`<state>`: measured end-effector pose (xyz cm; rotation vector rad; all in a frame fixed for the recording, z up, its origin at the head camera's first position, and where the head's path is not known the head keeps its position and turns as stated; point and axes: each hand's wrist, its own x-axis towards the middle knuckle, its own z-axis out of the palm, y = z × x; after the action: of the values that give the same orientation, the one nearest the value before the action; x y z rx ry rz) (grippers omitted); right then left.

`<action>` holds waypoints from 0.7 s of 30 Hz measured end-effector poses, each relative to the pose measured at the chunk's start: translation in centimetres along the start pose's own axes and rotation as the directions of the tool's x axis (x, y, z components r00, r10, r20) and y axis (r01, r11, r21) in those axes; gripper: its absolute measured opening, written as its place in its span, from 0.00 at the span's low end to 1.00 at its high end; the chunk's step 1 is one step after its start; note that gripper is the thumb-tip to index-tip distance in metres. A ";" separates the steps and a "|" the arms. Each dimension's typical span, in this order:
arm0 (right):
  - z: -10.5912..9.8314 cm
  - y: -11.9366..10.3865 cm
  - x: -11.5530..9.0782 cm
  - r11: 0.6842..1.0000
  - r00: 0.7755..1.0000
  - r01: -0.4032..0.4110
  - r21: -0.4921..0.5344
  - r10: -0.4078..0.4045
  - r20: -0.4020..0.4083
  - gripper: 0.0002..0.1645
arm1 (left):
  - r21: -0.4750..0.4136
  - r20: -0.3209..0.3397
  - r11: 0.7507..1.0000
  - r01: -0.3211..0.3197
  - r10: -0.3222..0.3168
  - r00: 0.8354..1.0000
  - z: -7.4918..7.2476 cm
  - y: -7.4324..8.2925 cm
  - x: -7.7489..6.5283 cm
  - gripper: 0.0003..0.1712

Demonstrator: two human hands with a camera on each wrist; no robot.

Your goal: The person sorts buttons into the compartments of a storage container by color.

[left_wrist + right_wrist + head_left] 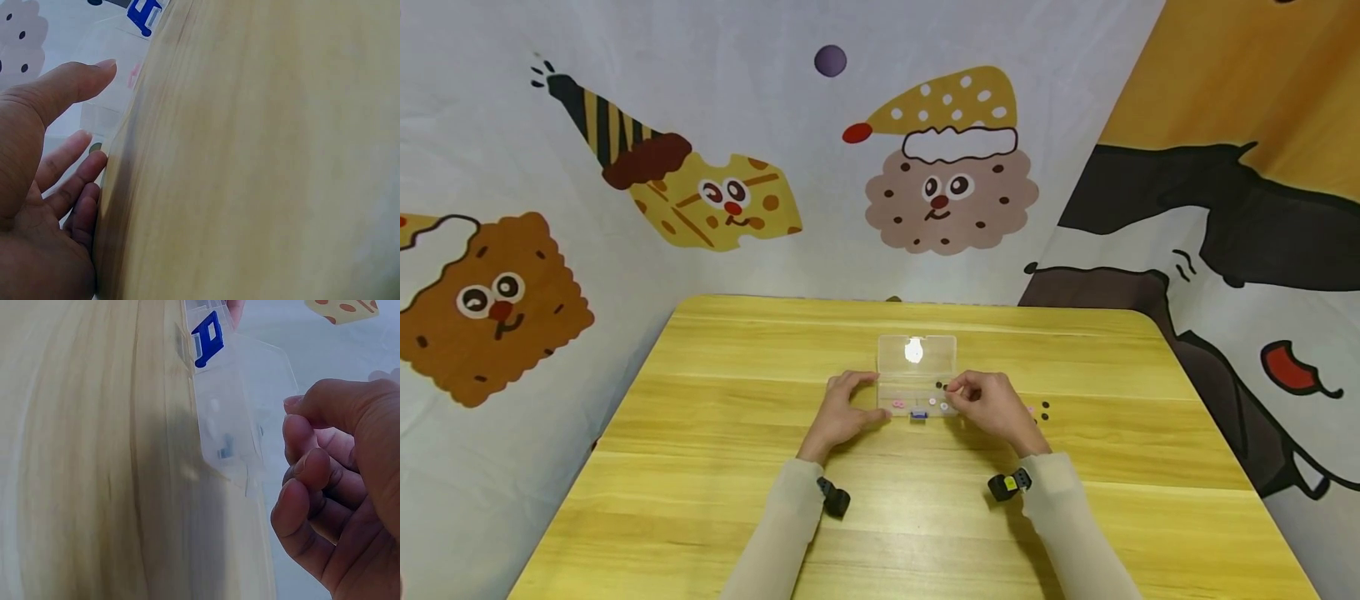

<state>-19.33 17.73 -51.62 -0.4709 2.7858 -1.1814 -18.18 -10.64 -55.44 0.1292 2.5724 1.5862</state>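
Note:
A clear plastic compartment box (917, 392) with a blue latch (919, 415) stands on the table, its lid (895, 354) raised at the back. Pink buttons (898, 404), white buttons (932, 402) and a black button (938, 384) lie inside it. My left hand (842, 412) holds the box's left end, thumb by the front corner and fingers farther back. Over the right end, my right hand (992, 404) pinches thumb and forefinger together, with a small dark button at the fingertips. The right wrist view shows the other fingers curled; the button is hidden there.
Right of the box, partly behind my right hand, lie several loose black buttons (1045, 416) and a pink one (1031, 409). The wooden table (737, 433) ends at a cartoon-printed cloth (760, 100) behind it.

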 end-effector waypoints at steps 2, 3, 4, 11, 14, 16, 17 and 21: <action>-0.1 0.2 -0.2 1.000 1.000 -0.006 -0.011 0.006 -0.004 0.05 | 0.001 0.001 1.000 0.000 0.000 1.000 0.0 0.0 0.0 0.39; -0.2 0.4 -0.3 1.000 1.000 -0.011 -0.016 0.010 -0.006 0.05 | 0.000 0.001 1.000 0.000 0.000 1.000 0.0 0.0 0.0 0.39; -0.3 0.5 -0.4 1.000 1.000 -0.014 -0.020 0.014 -0.008 0.05 | 0.000 0.001 1.000 0.001 -0.001 1.000 0.0 0.0 0.0 0.39; -1.2 1.7 -1.4 0.998 0.998 -0.051 -0.035 0.050 -0.033 0.05 | 0.000 0.003 1.000 0.005 -0.005 1.000 0.0 0.0 0.0 0.39; -1.5 2.1 -1.8 0.997 0.998 -0.063 -0.044 0.062 -0.034 0.06 | 0.006 0.001 1.000 0.006 -0.006 1.000 0.0 0.0 0.1 0.39; -1.8 2.4 -2.1 0.996 0.997 -0.079 -0.039 0.077 -0.030 0.06 | 0.008 0.001 1.000 0.007 -0.007 1.000 0.0 0.0 0.1 0.39; -1.9 2.6 -2.2 0.996 0.996 -0.084 -0.033 0.083 -0.025 0.07 | 0.009 0.001 1.000 0.009 -0.009 1.000 -0.1 0.0 0.1 0.39; -2.5 3.1 -2.8 0.995 0.995 -0.099 -0.005 0.099 -0.008 0.10 | 0.003 0.001 1.000 0.014 -0.014 1.000 -0.1 0.0 0.1 0.39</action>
<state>-17.88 22.38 -52.22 -0.3246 2.7842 -1.1572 -18.27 -10.70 -55.42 0.1118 2.5687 1.5769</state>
